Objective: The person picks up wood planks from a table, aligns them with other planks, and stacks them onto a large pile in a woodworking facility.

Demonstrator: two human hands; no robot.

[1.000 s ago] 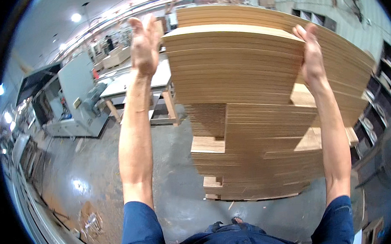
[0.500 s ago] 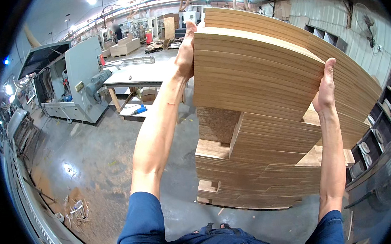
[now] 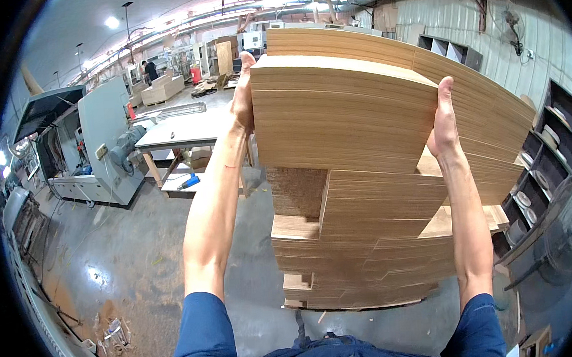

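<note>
A block of stacked wood-grain boards (image 3: pixel 341 113) lies at the top front of a tall pile of similar boards (image 3: pixel 379 202). My left hand (image 3: pixel 244 96) presses its palm to the block's left end, thumb upward. At the opposite end, my right hand (image 3: pixel 444 122) does the same, so the block sits between both palms. The fingers of both hands are mostly hidden behind the board ends. Behind the block rises another row of boards (image 3: pixel 483 88), slightly higher. Lower layers of the pile are staggered, with a recess under the block's left side.
Left of the pile stands a workbench (image 3: pixel 181 131) with a blue tool (image 3: pixel 188 181) on its lower shelf. A large grey machine (image 3: pixel 103 140) is farther left. Dark shelving (image 3: pixel 544 169) and fans line the right. A person (image 3: pixel 151 70) stands far back.
The whole view has shifted, so the pile and the background sit farther left and lower in the picture. Both palms remain against the ends of the block.
</note>
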